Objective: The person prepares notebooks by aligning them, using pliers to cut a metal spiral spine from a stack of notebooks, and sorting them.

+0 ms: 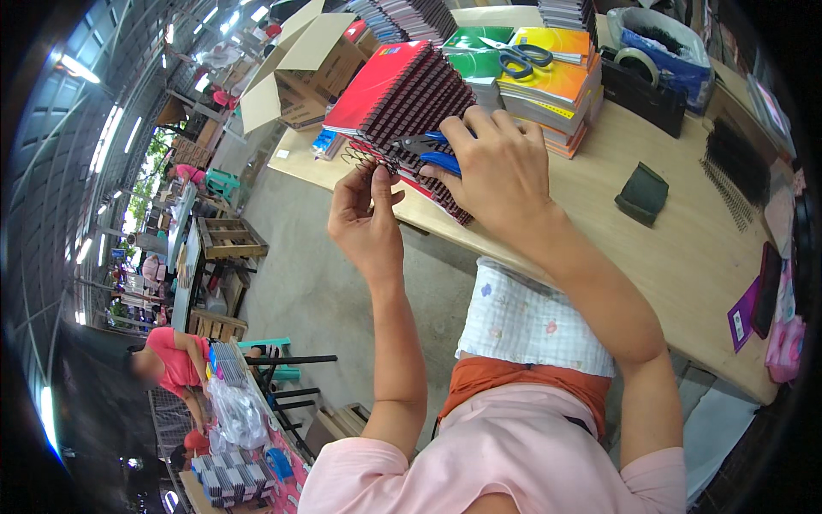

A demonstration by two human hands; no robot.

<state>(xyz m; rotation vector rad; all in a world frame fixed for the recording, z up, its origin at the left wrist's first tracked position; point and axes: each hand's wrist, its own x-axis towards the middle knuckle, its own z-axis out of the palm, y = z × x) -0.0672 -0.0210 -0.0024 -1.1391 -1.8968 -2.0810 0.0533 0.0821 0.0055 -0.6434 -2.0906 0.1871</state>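
Observation:
My right hand (507, 167) is closed round blue-handled pliers (441, 161), their jaws pointing left against the bound edges of the notebooks. A pile of red spiral-bound notebooks (377, 86) leans at the table's left edge, dark wire bindings facing me. Just below the jaws, my left hand (368, 218) pinches a loose dark wire loop (356, 158) between thumb and fingers. Whether the jaws grip the wire is too small to tell.
Right of the pile stand orange and yellow books (548, 94) with blue-handled scissors (518, 60) on top. A black tape dispenser (642, 90), a dark green folded piece (642, 194) and black binding wires (738, 171) lie farther right. An open cardboard box (317, 73) sits far left.

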